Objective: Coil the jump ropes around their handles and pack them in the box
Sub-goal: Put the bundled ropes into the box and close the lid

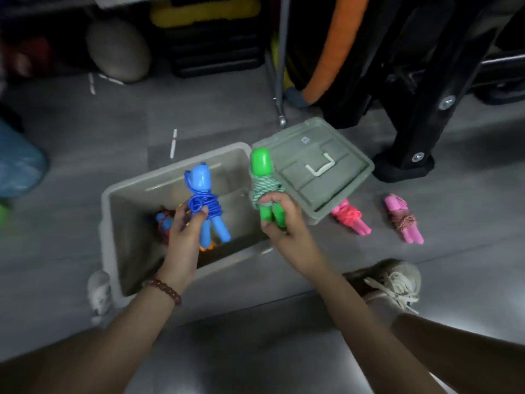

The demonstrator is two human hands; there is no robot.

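Left hand [184, 223], frame centre, pinches the blue jump rope [204, 206] at its coiled middle, thumb and fingertips closed on the cord, above the open box [113, 223]; right hand [279, 220], just right of centre, has fingers curled round the handles of the green jump rope [264, 189], below the wound cord, over the box's right rim beside the lid [321, 172]. A bright pink bundle [350, 217] and a paler pink bundle [403, 218] lie on the floor, right of frame; unpacked.

Judgement: handles light, stiff plastic; cord springy, apt to unwind; hold across the coil, not the handle ends.
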